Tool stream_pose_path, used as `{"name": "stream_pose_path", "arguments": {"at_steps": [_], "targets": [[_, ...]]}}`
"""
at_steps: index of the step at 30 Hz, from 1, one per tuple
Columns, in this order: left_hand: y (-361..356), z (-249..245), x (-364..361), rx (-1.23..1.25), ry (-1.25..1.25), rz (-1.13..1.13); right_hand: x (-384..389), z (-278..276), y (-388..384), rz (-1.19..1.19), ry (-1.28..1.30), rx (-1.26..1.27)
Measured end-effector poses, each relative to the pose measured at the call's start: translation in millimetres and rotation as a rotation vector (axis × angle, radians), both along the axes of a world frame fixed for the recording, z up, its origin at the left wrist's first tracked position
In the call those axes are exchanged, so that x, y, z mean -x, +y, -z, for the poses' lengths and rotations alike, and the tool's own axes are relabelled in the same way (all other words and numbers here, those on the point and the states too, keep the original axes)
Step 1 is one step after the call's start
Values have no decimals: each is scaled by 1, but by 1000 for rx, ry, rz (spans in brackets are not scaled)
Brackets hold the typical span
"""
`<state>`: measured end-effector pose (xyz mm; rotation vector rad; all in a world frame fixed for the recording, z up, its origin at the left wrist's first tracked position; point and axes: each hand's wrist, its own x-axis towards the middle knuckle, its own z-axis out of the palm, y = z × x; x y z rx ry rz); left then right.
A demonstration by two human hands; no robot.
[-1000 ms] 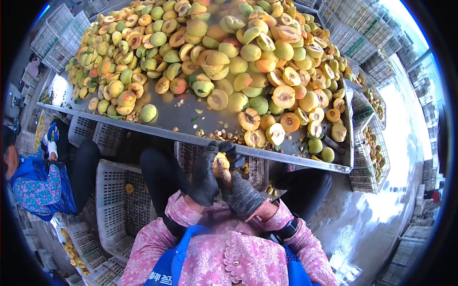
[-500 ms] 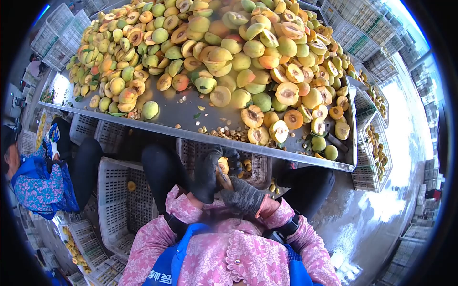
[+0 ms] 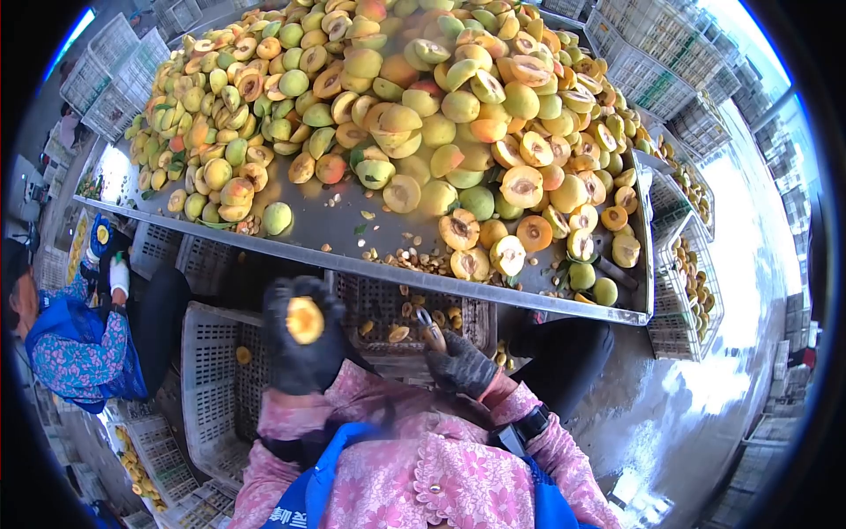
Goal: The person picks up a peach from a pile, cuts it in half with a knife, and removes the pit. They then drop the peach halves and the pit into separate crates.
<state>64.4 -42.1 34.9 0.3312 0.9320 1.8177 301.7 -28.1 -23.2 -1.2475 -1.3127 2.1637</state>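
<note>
My left hand (image 3: pixel 291 357), in a dark glove and smeared by motion, holds a peach half (image 3: pixel 305 320) with its orange cut face toward me. It is above the rim of the crate on the left. My right hand (image 3: pixel 462 365), in a grey-black glove, is closed round the wooden handle of a small pitting tool (image 3: pixel 432 332) with a looped metal tip. Beneath the tool, a crate (image 3: pixel 370 295) between my knees contains several peach pieces (image 3: pixel 399 334). Ahead, a metal table (image 3: pixel 322 234) bears a large heap of halved and whole peaches (image 3: pixel 401 194).
A white crate (image 3: pixel 204 375) with one peach piece stands at my left. Loose pits (image 3: pixel 414 259) lie along the table's near edge. Crates of peaches (image 3: pixel 696 286) stand at the right. Another person (image 3: pixel 84 353), also holding a peach half, sits at the far left.
My left hand has moved left, away from my right hand, carrying the peach half. My right hand has shifted slightly right, and the tool's metal tip now shows.
</note>
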Motion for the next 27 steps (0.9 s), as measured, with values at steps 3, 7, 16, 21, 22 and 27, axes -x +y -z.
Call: {"name": "stream_pose_path", "arguments": {"at_steps": [3,7,16,21,22,27], "targets": [[-24,-8,79,229,448,-112,-16,62,-2,-334,-476,-686],[-29,11,135,478,1850,-80,-16,82,0,-605,-579,-521],[175,-14,-13,-428,1981,297,-32,83,-4,-609,-574,-738],[212,9,-36,-181,2380,689,-43,53,0,-465,-573,-572],[208,1,-39,-5,2370,797,-41,51,1,-423,-592,-484],[186,19,-9,93,2041,678,-47,77,-5,-433,-555,-791]]}}
